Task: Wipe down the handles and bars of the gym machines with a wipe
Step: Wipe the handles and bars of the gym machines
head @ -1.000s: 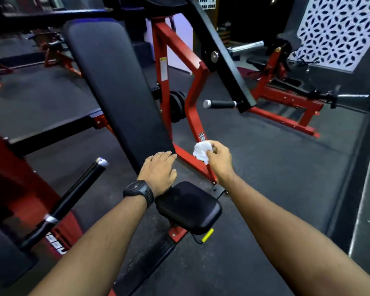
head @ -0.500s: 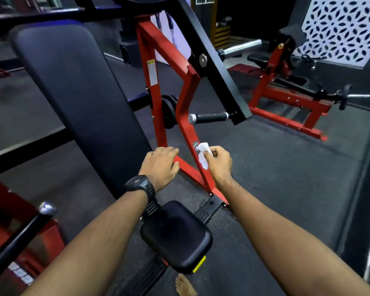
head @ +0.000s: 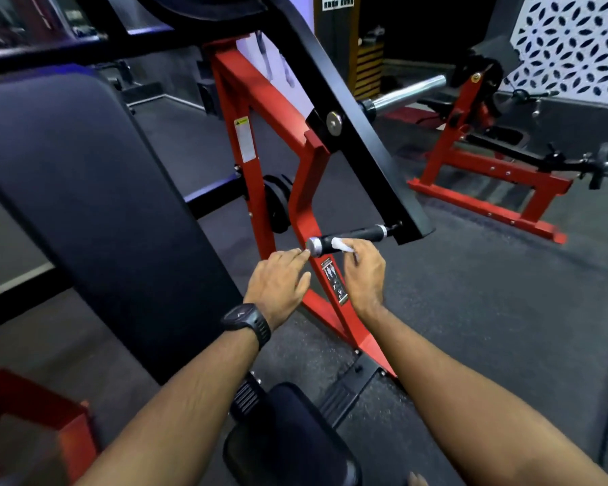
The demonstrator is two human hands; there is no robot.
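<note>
Fingers of the right hand (head: 364, 275) are curled around a white wipe (head: 343, 245) and press it on the black handle (head: 351, 237) of the red gym machine (head: 278, 110). The wipe shows only as a small folded piece just above the knuckles, lying on the top of the handle near its silver end cap (head: 313, 245). The thumb is hidden behind the hand, so how tightly the wipe is pinched cannot be told.

Fingers of the left hand (head: 278, 284) are stretched almost straight and close together, holding nothing. Their tips (head: 301, 253) reach to the silver end cap, touching it or just beside it; the picture is not clear enough to decide. On the wrist behind these fingers sits a black watch (head: 247, 322).

Beyond the right fingertips the handle runs up and to the right, where it joins a wide black arm (head: 362, 142) of the machine. Directly under both hands slopes a red frame bar with a small sticker (head: 334, 280) between the two hands. To the left of the left fingers rises a big dark back pad (head: 95, 205), tilted. Below the forearms, nearer to the person, is a dark seat pad (head: 288, 436). Far beyond the right hand, well apart, stands another red machine (head: 485, 177) on the dark floor (head: 471, 310).
</note>
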